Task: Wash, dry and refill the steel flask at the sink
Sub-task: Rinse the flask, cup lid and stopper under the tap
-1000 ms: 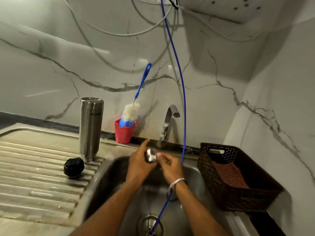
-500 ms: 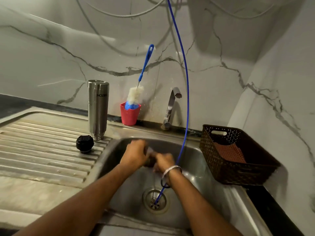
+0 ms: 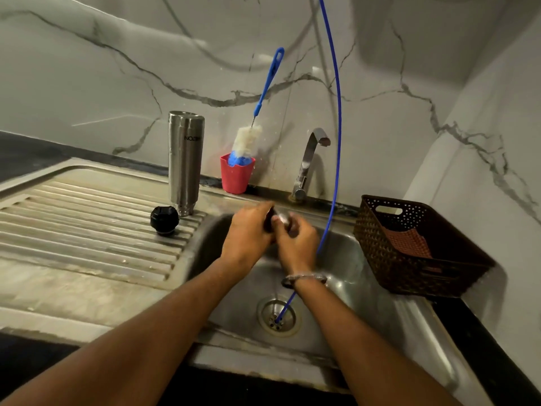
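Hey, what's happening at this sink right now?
A person is washing flask parts. Both hands, the left hand and the right hand, hold a small steel piece over the sink; it is too covered to identify. The steel flask stands upside down on the draining board, its black cap beside it. No water shows at the tap.
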Demonstrator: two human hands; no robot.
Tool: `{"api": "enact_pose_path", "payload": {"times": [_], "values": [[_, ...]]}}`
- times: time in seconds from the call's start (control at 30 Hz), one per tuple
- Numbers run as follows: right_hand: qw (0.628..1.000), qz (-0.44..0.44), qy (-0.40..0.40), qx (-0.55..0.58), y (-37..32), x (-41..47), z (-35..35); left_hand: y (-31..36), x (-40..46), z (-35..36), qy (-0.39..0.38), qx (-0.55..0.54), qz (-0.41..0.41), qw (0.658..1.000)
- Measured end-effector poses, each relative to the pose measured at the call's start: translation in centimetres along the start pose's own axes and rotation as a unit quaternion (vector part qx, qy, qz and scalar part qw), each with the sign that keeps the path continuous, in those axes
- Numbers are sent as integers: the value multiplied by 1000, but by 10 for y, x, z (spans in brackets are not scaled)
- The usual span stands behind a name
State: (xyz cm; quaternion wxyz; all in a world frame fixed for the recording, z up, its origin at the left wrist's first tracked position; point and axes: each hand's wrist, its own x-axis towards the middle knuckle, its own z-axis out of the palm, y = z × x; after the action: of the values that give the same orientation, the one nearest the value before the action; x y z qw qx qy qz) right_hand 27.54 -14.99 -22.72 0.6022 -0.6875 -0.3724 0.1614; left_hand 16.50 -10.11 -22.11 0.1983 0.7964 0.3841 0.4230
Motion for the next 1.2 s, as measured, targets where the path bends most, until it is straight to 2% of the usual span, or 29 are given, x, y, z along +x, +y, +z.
{"api": "enact_pose_path", "payload": {"times": [0.07,0.1,0.13,0.2,0.23,0.27,0.33,0.37,0.4,0.47,0.53,0.6,0.63,0.67,0.7,0.77,0.83,0.87,0.97,1.0,1.03,1.13,1.2], "values": [[975,169,-136,-36,10,-13,-3,-7,-10,3,-100,36,-92,990],[973,168,-146,-63,11,-13,-4,-7,-12,4,-106,36,-90,990],[987,95,-113,-66,10,-9,-3,-6,-9,4,-66,20,-49,996],[997,-70,-19,-34,-5,-5,-4,1,2,-1,65,-15,50,997],[996,-77,-22,-29,-10,-4,-6,2,5,-3,78,-22,60,995],[998,-39,-40,-12,-8,-4,-8,1,3,-3,44,-31,46,998],[986,119,-115,-29,1,-9,-15,-11,-4,0,-68,-31,-18,997],[980,137,-134,-54,8,-7,-19,-19,-6,3,-110,-40,-34,993],[983,118,-128,-53,9,-4,-24,-23,-5,1,-138,-64,-44,987],[995,75,-72,-9,0,2,-33,-28,4,-7,-163,-105,-56,979],[995,55,-37,74,-11,9,-42,-37,12,-15,-190,-87,-68,976],[968,122,-95,196,-12,14,-48,-50,15,-19,-192,-62,-92,975],[958,162,-144,187,-11,13,-49,-58,15,-18,-188,-52,-107,975],[961,173,-170,130,-7,11,-51,-63,15,-17,-182,-43,-117,975],[968,168,-184,10,-1,10,-51,-67,16,-15,-174,-34,-125,976],[959,157,-203,-123,-3,3,-50,-71,17,-11,-155,-30,-134,978],[956,142,-225,-122,-6,3,-47,-73,17,-8,-145,-30,-139,979],[959,167,-221,-64,-5,4,-46,-73,18,-7,-142,-28,-140,980],[956,189,-200,-106,-1,5,-47,-72,18,-6,-155,-1,-131,979],[946,235,-204,-87,-3,2,-47,-71,18,-6,-167,16,-125,978],[944,213,-226,-112,-3,1,-47,-70,17,-6,-177,29,-123,976],[952,179,-187,-164,-1,4,-46,-67,15,-6,-183,45,-118,975],[951,199,-202,-123,-5,3,-45,-66,14,-7,-182,48,-118,975]]}}
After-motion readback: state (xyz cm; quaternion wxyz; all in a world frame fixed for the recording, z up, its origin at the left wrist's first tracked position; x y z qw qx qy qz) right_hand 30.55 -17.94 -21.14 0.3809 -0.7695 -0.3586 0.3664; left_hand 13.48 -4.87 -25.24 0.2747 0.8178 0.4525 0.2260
